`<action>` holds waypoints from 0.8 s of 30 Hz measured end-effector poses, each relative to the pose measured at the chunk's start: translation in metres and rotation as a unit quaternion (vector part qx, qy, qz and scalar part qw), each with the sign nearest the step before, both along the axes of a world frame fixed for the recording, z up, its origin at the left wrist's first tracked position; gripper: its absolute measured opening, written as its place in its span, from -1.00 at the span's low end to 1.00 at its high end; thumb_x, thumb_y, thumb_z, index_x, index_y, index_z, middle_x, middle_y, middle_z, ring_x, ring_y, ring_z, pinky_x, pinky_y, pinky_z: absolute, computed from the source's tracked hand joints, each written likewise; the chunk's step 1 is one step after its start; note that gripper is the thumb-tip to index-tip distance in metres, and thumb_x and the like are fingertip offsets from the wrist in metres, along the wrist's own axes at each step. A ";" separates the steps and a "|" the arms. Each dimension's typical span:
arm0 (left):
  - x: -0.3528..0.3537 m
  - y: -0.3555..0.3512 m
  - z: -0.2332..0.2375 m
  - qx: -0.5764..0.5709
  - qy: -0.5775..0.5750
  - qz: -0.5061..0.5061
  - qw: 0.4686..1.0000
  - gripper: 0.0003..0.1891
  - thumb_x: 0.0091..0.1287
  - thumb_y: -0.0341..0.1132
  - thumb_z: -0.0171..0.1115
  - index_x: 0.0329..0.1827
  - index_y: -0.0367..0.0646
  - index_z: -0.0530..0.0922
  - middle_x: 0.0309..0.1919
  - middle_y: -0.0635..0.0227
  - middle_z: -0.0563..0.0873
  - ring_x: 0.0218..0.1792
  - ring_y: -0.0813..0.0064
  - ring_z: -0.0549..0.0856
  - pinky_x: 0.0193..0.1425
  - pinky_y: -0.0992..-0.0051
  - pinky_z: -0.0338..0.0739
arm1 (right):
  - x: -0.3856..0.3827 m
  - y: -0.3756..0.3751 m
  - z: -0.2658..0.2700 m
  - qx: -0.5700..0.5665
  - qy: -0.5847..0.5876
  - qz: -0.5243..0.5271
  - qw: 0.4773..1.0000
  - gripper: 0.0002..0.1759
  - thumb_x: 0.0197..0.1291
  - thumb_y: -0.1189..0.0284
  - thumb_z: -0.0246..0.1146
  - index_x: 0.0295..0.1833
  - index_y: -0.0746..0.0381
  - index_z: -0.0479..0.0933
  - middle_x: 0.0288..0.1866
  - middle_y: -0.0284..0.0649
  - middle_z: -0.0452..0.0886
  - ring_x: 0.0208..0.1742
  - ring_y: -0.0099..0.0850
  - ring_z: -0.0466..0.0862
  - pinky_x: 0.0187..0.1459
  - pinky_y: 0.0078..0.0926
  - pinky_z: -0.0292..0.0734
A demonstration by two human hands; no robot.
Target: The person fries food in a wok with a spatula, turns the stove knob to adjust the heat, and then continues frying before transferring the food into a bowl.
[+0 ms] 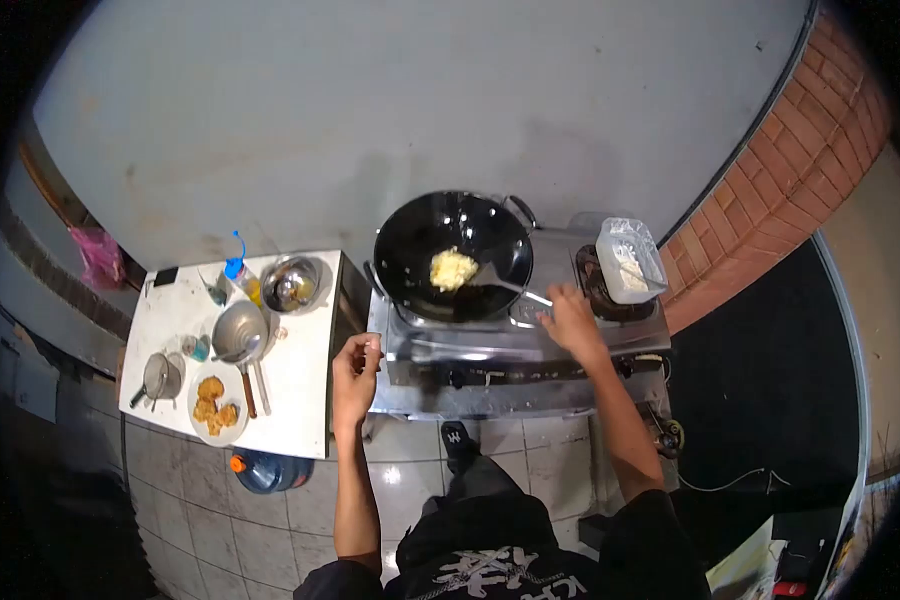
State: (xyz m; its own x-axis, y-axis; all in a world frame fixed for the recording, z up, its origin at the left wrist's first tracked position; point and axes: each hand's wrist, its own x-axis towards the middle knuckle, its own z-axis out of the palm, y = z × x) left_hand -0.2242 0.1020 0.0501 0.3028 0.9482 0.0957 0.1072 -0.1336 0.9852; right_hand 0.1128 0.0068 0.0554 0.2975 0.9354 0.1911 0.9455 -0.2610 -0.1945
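Observation:
A black wok sits on the left side of the steel gas stove, with a pale yellow clump of food in it. My right hand is closed on the handle of a metal spatula, whose blade touches the right side of the clump. Between the white table and the stove, my left hand is raised in front of the wok with its fingers curled; whether anything small is in them cannot be made out.
A plastic tub of white powder stands on the stove's right side. On the white table at left are a metal bowl, a saucepan, a strainer and a plate of fried pieces. Below lies a water jug.

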 end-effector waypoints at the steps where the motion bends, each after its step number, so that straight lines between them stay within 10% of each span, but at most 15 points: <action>1: 0.007 0.011 0.006 -0.009 0.000 0.010 1.000 -0.75 0.43 -0.22 0.19 -0.08 -0.26 0.58 -0.43 0.49 0.60 -0.44 0.72 0.48 -0.34 0.64 0.39 | 0.004 0.003 -0.003 0.007 0.006 -0.002 1.000 -0.52 0.05 0.37 0.37 0.06 0.32 0.42 -0.06 0.11 0.54 0.01 0.06 0.56 0.04 -0.07 0.46; 8: 0.025 0.040 0.025 -0.071 0.007 0.047 0.996 -0.76 0.39 -0.27 0.25 -0.03 -0.27 0.57 -0.42 0.52 0.59 -0.43 0.73 0.46 -0.32 0.68 0.35 | 0.001 -0.001 0.005 0.069 0.055 0.031 0.996 -0.86 0.21 0.52 0.20 -0.29 0.40 0.44 -0.32 0.10 0.58 -0.23 0.09 0.60 -0.18 -0.06 0.50; 24: 0.042 0.113 0.050 0.046 0.196 0.064 0.977 -0.69 0.36 -0.18 0.27 -0.08 -0.30 0.59 -0.39 0.33 0.63 -0.36 0.56 0.58 -0.23 0.54 0.49 | 0.008 0.050 0.073 0.283 0.213 -0.048 0.934 -0.79 0.18 0.45 0.29 -0.31 0.43 0.57 -0.39 0.12 0.59 -0.35 0.11 0.60 -0.36 -0.12 0.43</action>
